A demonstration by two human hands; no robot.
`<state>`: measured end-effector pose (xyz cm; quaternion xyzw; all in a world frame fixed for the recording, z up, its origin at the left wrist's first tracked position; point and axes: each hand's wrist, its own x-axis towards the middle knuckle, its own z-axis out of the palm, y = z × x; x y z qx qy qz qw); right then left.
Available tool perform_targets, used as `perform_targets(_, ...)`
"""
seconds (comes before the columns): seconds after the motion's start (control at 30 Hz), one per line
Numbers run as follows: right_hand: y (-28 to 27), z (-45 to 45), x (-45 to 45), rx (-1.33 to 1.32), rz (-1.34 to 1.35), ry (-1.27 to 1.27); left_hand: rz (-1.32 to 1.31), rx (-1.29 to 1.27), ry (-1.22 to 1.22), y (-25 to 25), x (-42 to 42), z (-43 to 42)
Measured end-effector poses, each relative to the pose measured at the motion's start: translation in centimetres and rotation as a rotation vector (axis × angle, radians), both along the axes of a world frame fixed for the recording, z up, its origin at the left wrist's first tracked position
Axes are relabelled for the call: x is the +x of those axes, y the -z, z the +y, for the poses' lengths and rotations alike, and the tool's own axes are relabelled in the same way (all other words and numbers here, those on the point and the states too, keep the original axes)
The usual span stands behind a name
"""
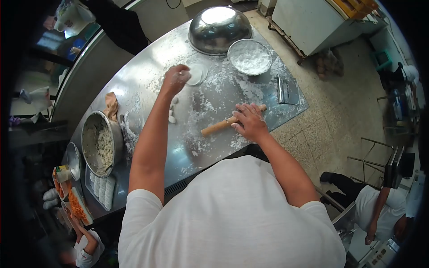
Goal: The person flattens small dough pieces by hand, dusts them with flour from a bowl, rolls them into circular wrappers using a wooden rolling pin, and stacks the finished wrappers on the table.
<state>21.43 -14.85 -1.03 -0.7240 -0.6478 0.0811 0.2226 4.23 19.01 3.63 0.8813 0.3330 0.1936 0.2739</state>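
My left hand (177, 79) is beside a small stack of thin round dough wrappers (195, 76) on the floured steel table (178, 152). Its fingers are curled in and slightly blurred; whatever they may hold is hidden. My right hand (251, 123) lies over a wooden rolling pin (214, 127), fingers wrapped across it near its right end. The pin rests on the table, slanting up to the right. A few small dough pieces (172, 119) sit between my forearms, below my left hand.
Beyond are an upturned steel bowl (214, 38) and a flour bowl (269, 66). A metal dough scraper (288, 90) lies near the right corner. At left stand a filling bowl (118, 140), a cloth (111, 106) and a tray (108, 206). Co-workers occupy both lower corners.
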Motion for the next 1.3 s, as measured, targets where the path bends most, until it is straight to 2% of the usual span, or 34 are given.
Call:
perform_targets(0.07, 0.1, 0.0, 0.4, 0.022, 0.021, -0.011, -0.068, -0.399, 0.007, -0.3, 5.2, -1.5)
perform_targets(0.13, 0.2, 0.1, 0.6, 0.040, 0.047, -0.031, -0.072, -0.564, 0.040, -3.6, 10.2, -4.9)
perform_targets(0.2, 0.0, 0.4, 1.0, 0.065, 0.072, -0.054, -0.083, -0.353, 0.136, -1.4, 15.5, -5.3)
perform_targets(0.27, 0.3, 0.8, 1.5, 0.093, 0.091, -0.080, -0.113, 0.015, 0.243, -2.6, 20.0, -7.2)
perform_targets(0.33, 0.4, 1.0, 1.9, 0.136, 0.101, -0.101, -0.218, 0.062, 0.288, -1.2, 23.7, -8.8)
perform_targets(0.4, 0.5, 1.2, 2.5, 0.162, 0.113, -0.132, -0.139, 0.075, 0.343, 0.2, 25.4, -9.4)
perform_targets(0.47, 0.5, 1.1, 2.8, 0.186, 0.128, -0.162, 0.171, 0.283, 0.444, 1.7, 25.3, -9.6)
perform_targets(0.57, 0.8, 1.1, 3.4, 0.194, 0.126, -0.195, 0.343, 0.410, 0.345, -0.6, 24.8, -9.7)
perform_targets(0.67, 0.9, 1.2, 4.1, 0.170, 0.157, -0.250, 0.300, 0.465, 0.247, -1.5, 23.4, -8.7)
perform_targets(0.7, 0.8, 1.3, 4.3, 0.164, 0.161, -0.262, 0.463, 0.403, 0.220, -1.9, 23.1, -8.9)
perform_targets(0.8, 0.7, 1.0, 4.3, 0.164, 0.170, -0.286, 0.387, 0.353, 0.301, 2.2, 21.0, -7.7)
perform_targets(0.87, 0.6, 1.0, 4.4, 0.173, 0.167, -0.286, 0.149, -0.210, 0.097, 4.3, 20.9, -6.4)
perform_targets(0.93, 0.5, 1.0, 4.5, 0.175, 0.159, -0.279, 0.135, 0.040, 0.257, -0.1, 21.8, -7.7)
perform_targets(1.03, 0.8, 1.2, 4.3, 0.163, 0.173, -0.273, 0.188, 0.062, 0.130, -1.6, 23.5, -8.7)
perform_targets(1.07, 0.9, 1.2, 4.1, 0.163, 0.168, -0.274, 0.184, 0.063, 0.129, -0.9, 23.1, -8.7)
perform_targets(1.13, 0.8, 1.2, 4.2, 0.180, 0.157, -0.260, 0.301, 0.227, 0.193, 1.7, 22.1, -8.7)
perform_targets(1.17, 0.8, 1.3, 4.2, 0.179, 0.149, -0.260, 0.220, 0.301, 0.144, 2.3, 22.0, -9.2)
perform_targets(1.2, 0.8, 1.3, 4.2, 0.192, 0.150, -0.253, 0.213, 0.299, 0.149, 3.2, 22.2, -8.9)
perform_targets(1.23, 0.7, 1.1, 4.1, 0.201, 0.154, -0.245, 0.105, 0.079, 0.133, 4.3, 22.3, -8.7)
perform_targets(1.3, 0.5, 1.1, 3.9, 0.182, 0.141, -0.229, 0.131, 0.037, 0.135, 6.0, 22.5, -8.1)
